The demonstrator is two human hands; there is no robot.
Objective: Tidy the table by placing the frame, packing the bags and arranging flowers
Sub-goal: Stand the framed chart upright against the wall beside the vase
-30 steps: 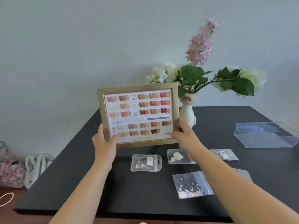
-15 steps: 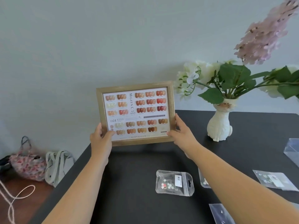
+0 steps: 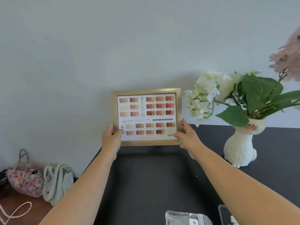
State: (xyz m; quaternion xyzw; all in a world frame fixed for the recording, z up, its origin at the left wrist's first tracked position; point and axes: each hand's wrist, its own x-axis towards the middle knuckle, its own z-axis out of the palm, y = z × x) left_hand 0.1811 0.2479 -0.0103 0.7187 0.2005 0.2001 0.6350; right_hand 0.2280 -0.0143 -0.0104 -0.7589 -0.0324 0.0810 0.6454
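Both hands carried frame farther toward table's back-left corner.

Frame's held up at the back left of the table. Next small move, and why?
Probably lower the frame straight down onto the table near its back left corner. Both the left hand and right hand grip its lower corners, it is upright and facing the camera, and the dark surface below it looks bare, with the vase well off to the right.

Black table, white cat-shaped vase standing far right, two clear bags at near edge, floral bag and white tote on floor left.
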